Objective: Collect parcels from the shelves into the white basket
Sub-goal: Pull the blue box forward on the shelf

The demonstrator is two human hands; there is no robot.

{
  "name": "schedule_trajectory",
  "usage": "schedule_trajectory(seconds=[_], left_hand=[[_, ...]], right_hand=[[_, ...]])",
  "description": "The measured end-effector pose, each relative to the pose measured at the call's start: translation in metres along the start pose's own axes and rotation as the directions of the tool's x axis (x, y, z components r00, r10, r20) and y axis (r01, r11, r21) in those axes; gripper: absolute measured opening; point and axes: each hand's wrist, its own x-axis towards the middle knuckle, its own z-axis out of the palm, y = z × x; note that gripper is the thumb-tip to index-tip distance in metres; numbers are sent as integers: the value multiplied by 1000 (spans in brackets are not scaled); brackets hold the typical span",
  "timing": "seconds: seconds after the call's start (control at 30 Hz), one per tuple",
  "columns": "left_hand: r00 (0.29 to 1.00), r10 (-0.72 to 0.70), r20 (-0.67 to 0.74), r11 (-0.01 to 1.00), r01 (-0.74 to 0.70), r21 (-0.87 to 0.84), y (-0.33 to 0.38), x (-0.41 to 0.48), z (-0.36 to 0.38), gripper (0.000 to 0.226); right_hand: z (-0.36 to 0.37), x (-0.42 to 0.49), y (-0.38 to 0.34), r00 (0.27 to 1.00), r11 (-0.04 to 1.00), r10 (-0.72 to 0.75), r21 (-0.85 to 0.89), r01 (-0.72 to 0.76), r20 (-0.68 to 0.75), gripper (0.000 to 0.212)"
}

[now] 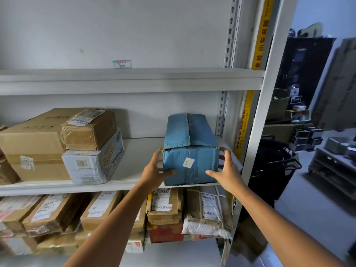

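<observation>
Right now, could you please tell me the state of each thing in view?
blue box: resting on the middle shelf, flaps closed, held at both sides.
left hand: grips the blue box's left side.
right hand: grips its right side.
taped brown box: sealed, stacked on the white box.

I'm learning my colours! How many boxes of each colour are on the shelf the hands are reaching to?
Brown: 2, the large brown cardboard box and the small taped brown cardboard box.
White: 1, the white printed cardboard box.
Blue: 1, the blue taped cardboard box, gripped by the left hand and right hand.
Total: 4, leaving out brown bits cut off at the left edge.
</observation>
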Motion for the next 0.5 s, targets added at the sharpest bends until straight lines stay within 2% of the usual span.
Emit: schedule_trajectory(seconds=[0.1,0.17,0.23,0.3,0.4,0.43,0.5], left_hand=[[998,-49,48,989,42,141,-4,-5,-10,77],[993,-85,84,930,48,365,-8,-10,-22,65],[982,-143,121,857,61,511,-13,-19,-38,56],[974,-180,135,816,72,574,-20,-30,-55,52],[971,-204,123,782,86,618,-34,-50,-86,53],[970,-217,112,776,101,622,-40,-56,-97,52],[968,-233,95,753,118,647,-50,-72,-119,49]], right_hand=[[-4,1,-1,999,992,22,-128,-17,36,83],[-9,3,0,989,959,95,-278,-60,116,76],[-15,5,-1,954,913,207,-394,-108,219,67],[-16,3,-2,909,878,286,-464,-121,303,64],[-12,-6,-12,877,852,317,-515,-96,360,62],[-8,-9,-17,871,842,328,-532,-94,366,57],[0,-18,-27,853,806,376,-582,-109,361,33]])
